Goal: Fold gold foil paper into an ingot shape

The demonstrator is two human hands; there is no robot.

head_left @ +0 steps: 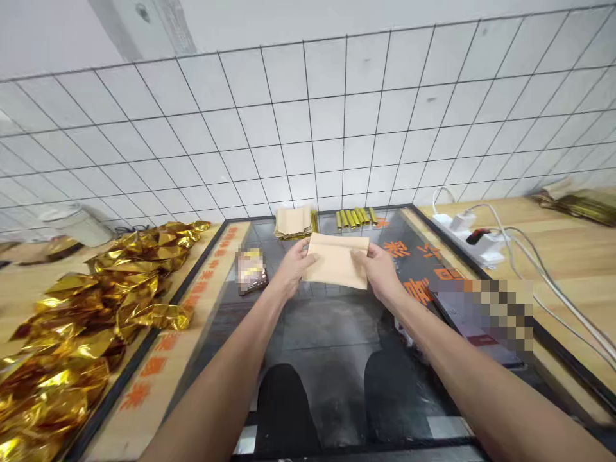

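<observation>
A tan sheet of paper (334, 260) is stretched level between my two hands, above the dark glass tabletop (322, 327). My left hand (294, 266) pinches its left edge, thumb on top. At the right edge, my right hand (379, 266) grips it the same way. Just beyond the sheet lies a stack of similar tan paper (293, 221), with gold showing at its sides. To the right of that stack, several rolled gold tubes (356, 218) lie in a row.
Crumpled shiny gold foil pieces (110, 308) heap along the left side. A blurred packet (251, 269) sits left of my hands. On the right are a power strip (471, 237) with cables and a flat pixelated object (481, 314). A tiled wall (327, 122) closes the back.
</observation>
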